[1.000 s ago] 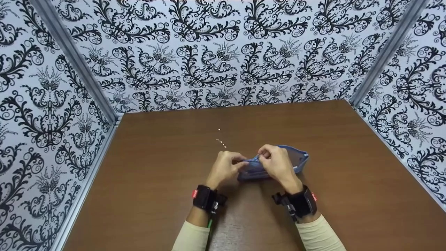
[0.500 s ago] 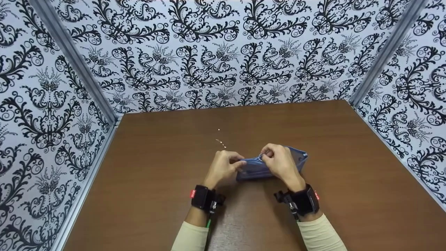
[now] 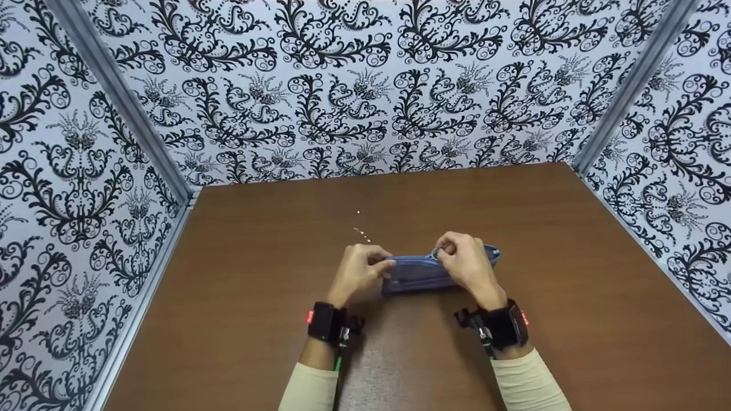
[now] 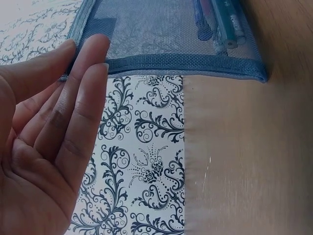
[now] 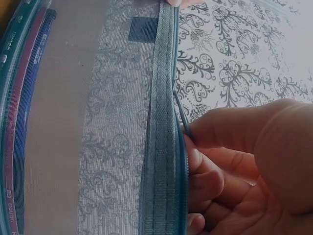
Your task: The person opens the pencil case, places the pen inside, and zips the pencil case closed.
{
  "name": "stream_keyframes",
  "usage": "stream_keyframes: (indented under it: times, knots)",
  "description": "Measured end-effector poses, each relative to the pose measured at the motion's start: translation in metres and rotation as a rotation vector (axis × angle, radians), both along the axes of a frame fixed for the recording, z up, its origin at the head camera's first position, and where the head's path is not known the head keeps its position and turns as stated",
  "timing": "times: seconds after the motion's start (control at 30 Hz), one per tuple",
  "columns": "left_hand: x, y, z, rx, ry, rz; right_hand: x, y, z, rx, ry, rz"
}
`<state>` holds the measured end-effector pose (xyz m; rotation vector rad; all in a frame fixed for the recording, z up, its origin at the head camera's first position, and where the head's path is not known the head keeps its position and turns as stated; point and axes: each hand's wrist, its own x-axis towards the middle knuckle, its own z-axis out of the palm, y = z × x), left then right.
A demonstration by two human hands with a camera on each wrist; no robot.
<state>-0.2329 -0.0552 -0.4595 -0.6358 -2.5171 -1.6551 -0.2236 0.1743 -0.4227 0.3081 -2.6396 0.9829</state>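
Observation:
A blue mesh zip pouch (image 3: 416, 275) stands on the table, its zipped edge up. At its upper left corner, the thumb and fingers of my left hand (image 3: 358, 269) pinch the edge. My right hand (image 3: 469, 267) pinches the ring-shaped zipper pull (image 3: 434, 254) on the top edge. To the left of the pull the zip is closed; the part to its right is mostly behind my right hand. Through the mesh, the left wrist view shows several pens (image 4: 224, 24) along the bottom. Green, pink and blue pens (image 5: 27, 83) show in the right wrist view.
The brown wooden table (image 3: 257, 297) is bounded by patterned black-and-white panels (image 3: 342, 85) with grey metal posts at the corners. Small bright specks (image 3: 362, 233) lie on the tabletop beyond my left hand. Both wrists carry black camera straps (image 3: 328, 322).
My right hand has slid rightward along the top edge with the zipper pull, and the pouch's gap has narrowed. My left hand has shifted slightly left, still pinching the corner.

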Motion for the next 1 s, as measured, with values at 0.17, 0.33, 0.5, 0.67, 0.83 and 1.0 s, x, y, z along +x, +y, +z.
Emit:
stream_keyframes:
  times: [0.17,0.33,0.5,0.67,0.83,1.0]
  knots:
    - [0.0,-0.001,0.0,0.004,-0.004,-0.003,-0.001,0.001,0.0,-0.001,-0.006,-0.006]
    - [-0.001,-0.002,-0.002,0.004,0.041,-0.028,-0.001,0.003,-0.001,0.003,-0.008,0.003]
    - [-0.002,-0.006,-0.002,0.008,0.038,-0.006,-0.003,0.011,0.0,0.008,-0.002,-0.022]
    - [-0.003,-0.009,-0.001,0.009,0.023,0.019,-0.005,0.02,0.003,0.017,0.008,-0.06]
    - [-0.002,-0.009,0.001,0.009,0.001,0.025,-0.006,0.021,0.004,0.012,0.0,-0.062]
    - [-0.002,-0.008,0.001,0.004,-0.016,0.029,-0.005,0.022,0.005,0.021,-0.011,-0.078]
